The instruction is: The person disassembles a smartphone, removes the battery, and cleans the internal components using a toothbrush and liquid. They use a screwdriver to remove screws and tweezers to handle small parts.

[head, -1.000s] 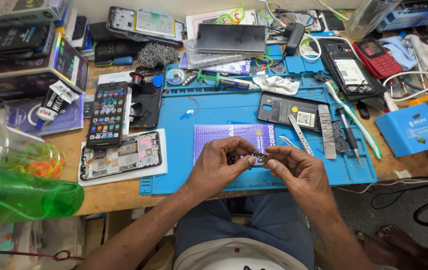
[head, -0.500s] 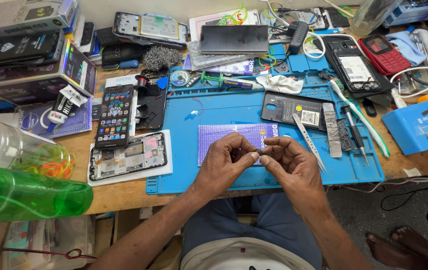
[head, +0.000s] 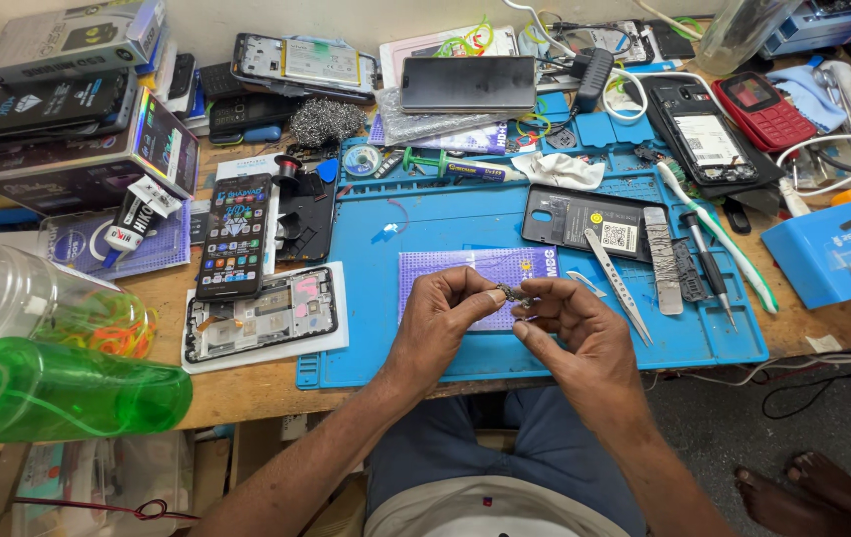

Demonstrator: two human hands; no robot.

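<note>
Both my hands meet over the near part of a blue repair mat [head: 445, 224]. My left hand [head: 443, 320] and my right hand [head: 569, 323] pinch a tiny dark metal part [head: 515, 294] between their fingertips. The part is too small to identify. Under the hands lies a purple pad [head: 465, 267]. Just right of my right hand rest steel tweezers [head: 616, 283]. A dark phone back cover [head: 584, 219] lies beyond them on the mat.
An opened phone frame [head: 261, 313] on white paper and a lit phone [head: 234, 237] lie left of the mat. A green bottle [head: 67, 390] and a clear jar [head: 17, 298] stand at the near left. Screwdrivers, a toothbrush [head: 719, 239], phones, boxes and cables crowd the bench.
My view has shifted slightly. Both hands stay together over the purple pad, working the small part between the fingertips; they sit a little nearer the mat's front edge.
</note>
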